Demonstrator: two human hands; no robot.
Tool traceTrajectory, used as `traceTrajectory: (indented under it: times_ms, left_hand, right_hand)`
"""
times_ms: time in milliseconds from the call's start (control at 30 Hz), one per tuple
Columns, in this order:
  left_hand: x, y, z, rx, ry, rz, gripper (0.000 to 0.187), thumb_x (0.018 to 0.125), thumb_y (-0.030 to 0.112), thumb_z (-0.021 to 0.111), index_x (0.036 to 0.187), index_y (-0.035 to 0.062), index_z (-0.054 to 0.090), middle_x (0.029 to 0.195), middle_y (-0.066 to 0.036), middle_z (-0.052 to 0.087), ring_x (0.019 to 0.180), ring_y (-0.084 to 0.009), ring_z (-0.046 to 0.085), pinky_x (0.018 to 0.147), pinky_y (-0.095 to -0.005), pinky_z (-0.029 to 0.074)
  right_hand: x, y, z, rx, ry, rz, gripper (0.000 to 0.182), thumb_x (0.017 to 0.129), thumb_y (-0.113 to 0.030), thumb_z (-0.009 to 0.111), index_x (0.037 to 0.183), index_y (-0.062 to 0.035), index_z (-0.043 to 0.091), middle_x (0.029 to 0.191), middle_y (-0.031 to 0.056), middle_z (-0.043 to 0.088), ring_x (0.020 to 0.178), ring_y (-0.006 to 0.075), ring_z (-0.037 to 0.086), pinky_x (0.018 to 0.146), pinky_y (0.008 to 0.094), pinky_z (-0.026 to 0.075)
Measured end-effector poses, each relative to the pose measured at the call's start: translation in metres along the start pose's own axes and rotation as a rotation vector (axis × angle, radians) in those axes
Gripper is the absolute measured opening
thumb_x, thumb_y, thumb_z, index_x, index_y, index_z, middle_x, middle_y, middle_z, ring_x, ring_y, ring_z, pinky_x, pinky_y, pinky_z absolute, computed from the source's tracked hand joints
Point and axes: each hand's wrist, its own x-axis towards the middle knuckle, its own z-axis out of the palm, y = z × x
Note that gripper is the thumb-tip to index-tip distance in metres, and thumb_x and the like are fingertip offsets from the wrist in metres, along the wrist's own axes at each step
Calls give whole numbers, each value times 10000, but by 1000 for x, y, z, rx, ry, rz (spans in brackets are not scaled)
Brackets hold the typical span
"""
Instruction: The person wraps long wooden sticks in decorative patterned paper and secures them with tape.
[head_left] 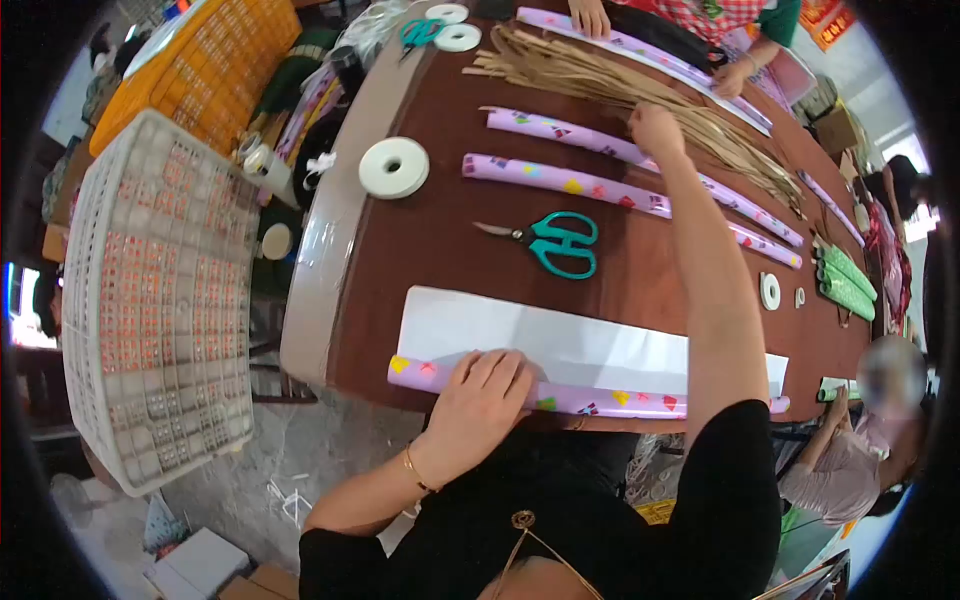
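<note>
My left hand (pixel 487 389) is curled over a roll of purple patterned paper (pixel 620 402) at the table's near edge, pressing on it. From the roll, a white sheet (pixel 530 328) spreads flat behind it. My right arm stretches across the table, and my right hand (pixel 657 132) is closed at the edge of a bundle of brown flat strips (pixel 570 70). Its fingertips are partly hidden, so what they pinch does not show. Between my hands lie teal-handled scissors (pixel 563 245), slightly open, and finished-looking purple rolls (pixel 565 184).
White tape rolls (pixel 394 168) and another teal pair of scissors (pixel 420 35) lie at the left. A white plastic crate (pixel 170 300) and an orange crate (pixel 205 70) stand beside the table. Opposite, another person's hands (pixel 735 78) hold a purple roll. Green rolls (pixel 845 280) lie at right.
</note>
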Motion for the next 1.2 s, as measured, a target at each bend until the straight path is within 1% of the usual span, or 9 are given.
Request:
traceTrajectory:
  times_ms: [267,467,700,800,967,1000,1033,1100,1200]
  left_hand:
    - [1,-15,3,-231,164,-36,479,793,315,759,1162,52,605,1170,-114,605,1084,-297,576,941,-414,456]
    - [6,-14,5,-196,184,-58,421,813,310,742,1115,46,614,1129,-106,626,1035,-303,595,908,-409,468]
    - [6,-13,7,-84,231,-99,412,806,327,743,1085,50,619,1145,-95,608,1084,-306,571,928,-429,461]
    - [7,-15,10,-66,234,-74,430,800,355,741,1046,22,624,1116,-110,594,1093,-295,558,924,-434,455]
    - [11,-15,5,-93,220,-81,432,797,322,754,1065,6,631,1107,-143,624,1043,-328,587,897,-441,476]
    - [11,-18,5,-136,242,-104,416,806,302,757,1080,11,638,1100,-155,636,1036,-343,597,893,-445,485]
    - [12,-20,5,-177,265,-131,401,816,281,759,1095,16,646,1094,-168,649,1028,-358,607,889,-449,495]
    - [13,-24,3,-238,306,-153,388,826,238,750,1122,7,654,1080,-177,660,1002,-373,621,876,-418,509]
    - [14,-26,-2,-566,356,-284,411,909,179,699,1272,9,604,1100,-134,682,974,-255,661,877,-344,512]
  right_hand:
    - [-138,-121,-107,373,122,-279,176,948,-201,557,991,-57,648,828,221,684,803,424,669,700,513,518]
    - [-58,-50,-69,-120,230,-230,236,950,-276,549,1021,-87,670,879,228,693,820,433,671,720,523,544]
    - [24,-35,-122,-159,578,-95,275,943,-294,545,1028,-102,723,875,190,711,799,374,690,732,452,544]
    - [-27,-99,-160,341,576,-120,192,869,-141,603,960,-22,723,867,184,728,845,315,710,781,410,542]
    - [-123,-149,-166,273,289,-345,226,867,-158,598,1004,-15,708,917,242,698,861,391,684,795,477,525]
    - [-156,-152,-172,346,74,-304,276,949,-271,552,1030,-57,705,815,177,697,716,328,668,699,398,524]
    - [-179,-156,-164,571,108,-539,252,943,-238,578,1013,-24,691,765,171,665,655,283,621,664,373,497]
    - [-214,-158,-161,518,-23,-512,160,923,-143,604,931,10,650,709,180,611,616,292,586,620,375,477]
    - [-243,-152,-155,475,-143,-566,117,911,-115,623,894,-1,639,720,175,600,655,341,593,613,385,479]
